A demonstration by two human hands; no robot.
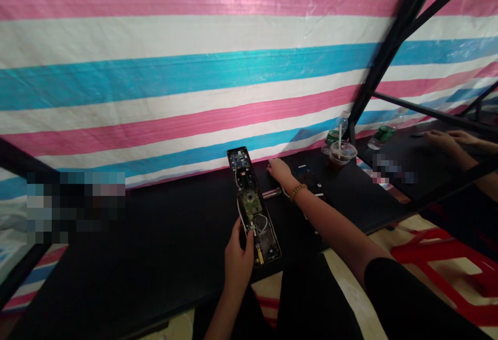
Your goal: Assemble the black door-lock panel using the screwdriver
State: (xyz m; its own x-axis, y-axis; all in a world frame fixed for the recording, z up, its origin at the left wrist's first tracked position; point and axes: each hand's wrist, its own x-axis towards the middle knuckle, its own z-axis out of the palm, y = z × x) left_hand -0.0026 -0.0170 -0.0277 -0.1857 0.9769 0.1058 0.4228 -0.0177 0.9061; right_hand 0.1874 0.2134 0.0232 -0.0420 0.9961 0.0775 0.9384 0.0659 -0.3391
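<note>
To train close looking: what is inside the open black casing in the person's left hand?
The open black casing holds a green circuit board, a blue board, white wires and a brass part. The left hand covers one edge, hiding what lies there.

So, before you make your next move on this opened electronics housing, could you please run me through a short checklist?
1. Left hand steady on the housing: ok, it holds the lower edge.
2. Green board sitting inside the housing: ok.
3. White wires tucked down: not ok, they loop loosely over the board.
4. Blue board fastened: cannot tell, any screws are too small to see.
5. Right hand free: ok, it rests on the table beside the housing.
6. Cup away from the electronics: ok, it stands off to the right.
</note>
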